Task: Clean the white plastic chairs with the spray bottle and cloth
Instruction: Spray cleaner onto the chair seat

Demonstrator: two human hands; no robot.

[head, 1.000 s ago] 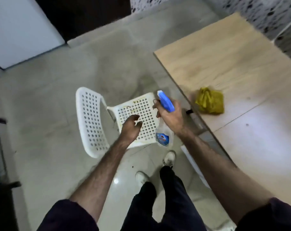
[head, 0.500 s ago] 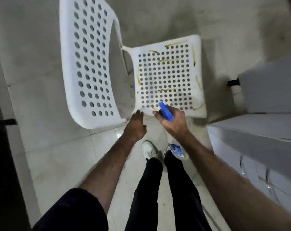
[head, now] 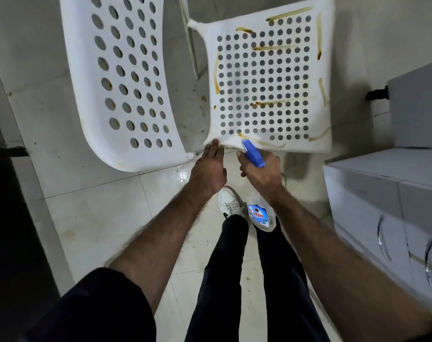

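Spraying step, judged; right hand (head: 261, 170) wrapped round spray bottle (head: 258, 213), blue nozzle aimed at 12 o'clock toward seat of white chair (head: 269, 77), streaked brown; left hand (head: 210, 166) fingers straight, tips at seat's 7 o'clock corner. Next: trigger squeeze over streaks, then cloth needed; cloth not in view; trigger finger hidden.

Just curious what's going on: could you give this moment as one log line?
right hand: grips spray bottle | left hand: touches stained chair seat edge | cloth: unseen
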